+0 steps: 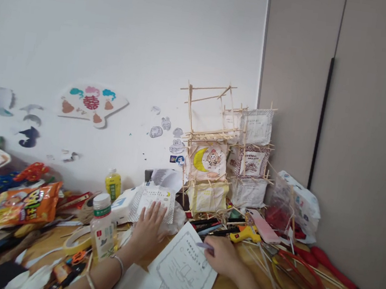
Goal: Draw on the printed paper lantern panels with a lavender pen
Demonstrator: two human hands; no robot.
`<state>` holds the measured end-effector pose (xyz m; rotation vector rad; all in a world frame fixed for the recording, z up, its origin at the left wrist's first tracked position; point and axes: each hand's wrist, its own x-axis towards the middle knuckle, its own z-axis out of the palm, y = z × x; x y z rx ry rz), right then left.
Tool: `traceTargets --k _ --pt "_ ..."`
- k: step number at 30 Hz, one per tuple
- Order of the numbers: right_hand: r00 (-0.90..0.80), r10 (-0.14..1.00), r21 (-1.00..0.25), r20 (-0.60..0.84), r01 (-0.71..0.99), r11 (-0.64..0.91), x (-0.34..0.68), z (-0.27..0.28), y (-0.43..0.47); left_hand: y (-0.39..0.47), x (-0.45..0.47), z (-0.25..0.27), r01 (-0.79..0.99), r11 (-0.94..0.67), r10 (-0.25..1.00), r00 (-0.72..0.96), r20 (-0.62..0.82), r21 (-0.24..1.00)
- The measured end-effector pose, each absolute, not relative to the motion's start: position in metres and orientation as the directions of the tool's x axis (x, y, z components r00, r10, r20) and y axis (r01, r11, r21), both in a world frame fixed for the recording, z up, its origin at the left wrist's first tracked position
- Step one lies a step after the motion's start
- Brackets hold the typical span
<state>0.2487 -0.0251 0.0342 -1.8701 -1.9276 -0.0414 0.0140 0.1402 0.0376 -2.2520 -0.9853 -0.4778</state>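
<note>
My left hand [147, 228] lies with fingers spread on a sheet with a checked border and a small yellow moon [158, 197], propped toward the wall. Nothing is gripped in it. My right hand [223, 256] is closed around a light purple pen [204, 245], over the upper right of a drawn sheet [179, 270]. That sheet bears a boat drawing, lines of handwriting and a decorated border; whether the pen's tip touches it, I cannot tell. A blank white paper [137, 286] lies to its left, near my left forearm.
Stick frames with drawn panels [208, 161] stand at the back. A yellow glue gun [245, 234], a pink phone [264, 226] and orange-handled scissors [300, 272] lie right. A bottle [101, 227], a tape roll [77, 239] and an orange snack bag [30, 206] crowd the left.
</note>
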Motion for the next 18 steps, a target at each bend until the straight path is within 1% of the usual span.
traceTargets --k 3,5,10,12,15,18 --pt "-0.011 0.928 -0.287 0.373 0.95 0.127 0.242 0.034 -0.026 0.129 0.008 0.029 0.738 -0.55 0.519 0.669 0.532 -0.392" --pt "0.003 0.915 -0.297 0.402 0.946 0.127 0.244 0.035 -0.026 0.117 0.003 0.019 0.716 -0.577 0.517 0.692 0.504 -0.393" --pt "0.156 0.853 -0.361 0.498 0.932 0.04 0.266 0.04 -0.028 0.085 -0.016 -0.007 0.651 -0.657 0.514 0.755 0.407 -0.379" --pt "0.184 0.838 -0.373 0.514 0.927 0.026 0.272 0.041 -0.028 0.076 -0.025 -0.016 0.636 -0.68 0.515 0.769 0.38 -0.366" --pt "0.15 0.852 -0.346 0.501 0.938 0.039 0.268 0.038 -0.027 0.071 -0.038 -0.03 0.634 -0.692 0.524 0.771 0.363 -0.346" --pt "0.06 0.902 -0.283 0.428 0.957 0.071 0.255 0.029 -0.023 0.072 -0.048 -0.045 0.62 -0.707 0.515 0.781 0.353 -0.34"
